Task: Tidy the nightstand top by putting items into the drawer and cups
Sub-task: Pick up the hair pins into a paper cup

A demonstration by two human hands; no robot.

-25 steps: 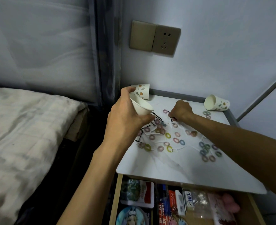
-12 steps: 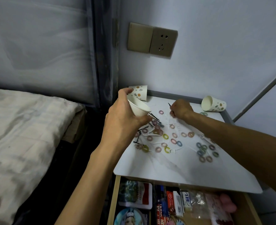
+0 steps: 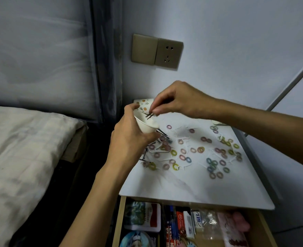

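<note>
My left hand (image 3: 129, 139) grips a white paper cup (image 3: 146, 125), tilted with its mouth toward the right, above the nightstand's left edge. My right hand (image 3: 179, 100) pinches black hairpins (image 3: 149, 115) at the cup's mouth. More black hairpins (image 3: 162, 133) lie under the cup and at the left of the white nightstand top (image 3: 191, 186). Several small coloured rings (image 3: 193, 150) are scattered over the top. A second patterned cup (image 3: 144, 104) lies on its side at the back left, partly behind my hands.
The drawer (image 3: 182, 227) stands open below the front edge, filled with boxes, cards and packets. A bed (image 3: 22, 148) lies to the left. A wall socket (image 3: 157, 50) sits above. My right forearm covers the back right cup.
My right hand lifted from the tabletop with hairpins and moved left to the cup's mouth. The left hand with the cup stayed near the left edge.
</note>
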